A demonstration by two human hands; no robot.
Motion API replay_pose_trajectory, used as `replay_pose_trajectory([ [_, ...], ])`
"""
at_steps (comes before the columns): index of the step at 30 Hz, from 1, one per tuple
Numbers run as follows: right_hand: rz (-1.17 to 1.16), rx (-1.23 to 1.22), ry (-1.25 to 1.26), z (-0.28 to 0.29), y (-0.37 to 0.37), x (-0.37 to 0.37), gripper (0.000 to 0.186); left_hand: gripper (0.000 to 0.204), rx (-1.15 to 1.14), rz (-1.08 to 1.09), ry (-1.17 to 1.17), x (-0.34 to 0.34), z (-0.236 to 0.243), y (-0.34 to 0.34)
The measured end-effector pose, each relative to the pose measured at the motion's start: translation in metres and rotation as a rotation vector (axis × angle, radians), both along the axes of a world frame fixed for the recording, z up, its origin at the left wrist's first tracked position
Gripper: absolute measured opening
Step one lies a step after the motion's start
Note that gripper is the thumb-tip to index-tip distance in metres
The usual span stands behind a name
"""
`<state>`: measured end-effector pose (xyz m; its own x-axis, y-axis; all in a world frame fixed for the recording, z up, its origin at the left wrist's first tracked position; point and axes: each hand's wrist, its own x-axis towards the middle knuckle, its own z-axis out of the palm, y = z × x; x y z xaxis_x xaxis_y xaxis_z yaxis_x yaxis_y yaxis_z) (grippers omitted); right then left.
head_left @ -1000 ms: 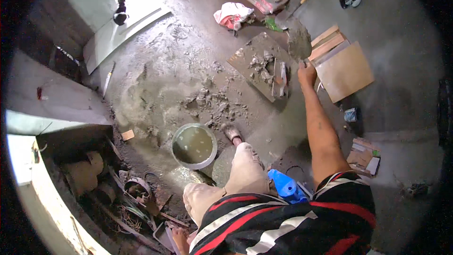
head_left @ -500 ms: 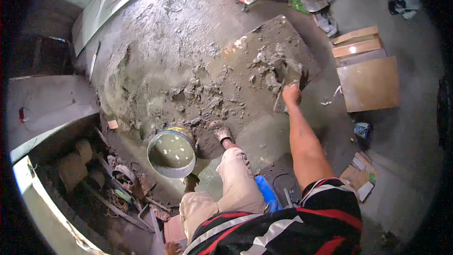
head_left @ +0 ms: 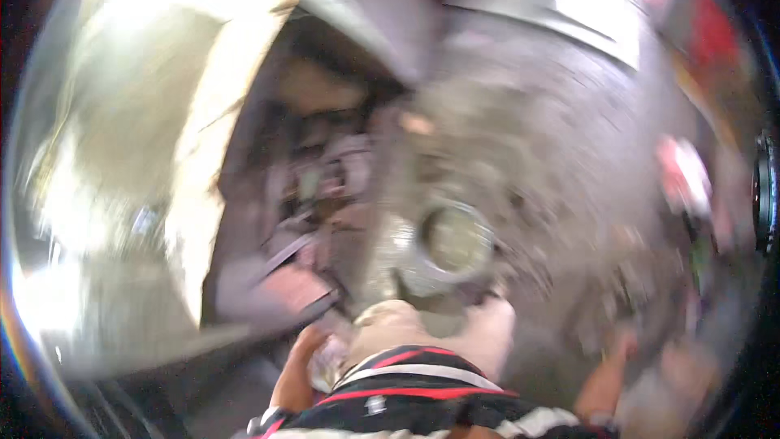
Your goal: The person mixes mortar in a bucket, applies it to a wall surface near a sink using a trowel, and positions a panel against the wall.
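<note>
Motion smears the whole view. My left hand (head_left: 307, 343) hangs low beside my left thigh, next to a pale crumpled-looking thing (head_left: 329, 360); its fingers are too blurred to read, and I cannot tell if it touches that thing. My right hand (head_left: 623, 346) is low on the right, over the grey floor, also smeared, and nothing in it can be made out. A round bucket (head_left: 487, 237) with murky greyish-green liquid stands in front of my feet. Wet grey mortar (head_left: 544, 154) spreads beyond it and to its right.
To the left, a dark recess (head_left: 325, 126) holds jumbled objects, bordered by a bright pale edge (head_left: 213, 146). A pinkish slab (head_left: 296, 289) lies near my left side. At the far right are a blurred white and red bag (head_left: 684, 175) and a pale panel (head_left: 597, 24) at the back.
My view has swung left, so the bucket now appears farther right. My right arm, stretched forward with a trowel in the mortar before, is now low at my side. My left hand shows more.
</note>
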<state>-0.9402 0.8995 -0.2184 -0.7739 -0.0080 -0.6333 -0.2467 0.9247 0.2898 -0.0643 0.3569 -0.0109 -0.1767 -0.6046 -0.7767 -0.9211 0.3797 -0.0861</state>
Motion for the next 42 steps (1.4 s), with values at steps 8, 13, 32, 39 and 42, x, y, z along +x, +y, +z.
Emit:
replay_pose_trajectory([
  [8, 0.091, -0.664, 0.542, 0.173, -0.299, 0.047, 0.055, 0.032, -0.08, 1.037, 0.45, 0.036, -0.086, 0.033],
  [13, 0.473, -1.042, 0.437, 0.262, -0.522, 0.134, 0.054, 0.043, 0.004, 1.237, 0.604, 0.12, -0.101, 0.035],
  [32, 1.913, -1.109, -0.835, 0.495, -1.055, 1.042, 0.046, 0.025, -0.415, 2.371, 0.852, 0.251, -0.1, 0.13],
  [39, 1.909, -0.907, -1.044, 0.449, -1.061, 1.275, 0.041, 0.028, -0.707, 2.485, 0.465, 0.161, -0.096, 0.175],
  [42, 2.058, -0.771, -0.988, 0.442, -1.07, 1.32, 0.044, 0.028, -0.597, 2.427, 0.369, 0.111, -0.079, 0.174],
])
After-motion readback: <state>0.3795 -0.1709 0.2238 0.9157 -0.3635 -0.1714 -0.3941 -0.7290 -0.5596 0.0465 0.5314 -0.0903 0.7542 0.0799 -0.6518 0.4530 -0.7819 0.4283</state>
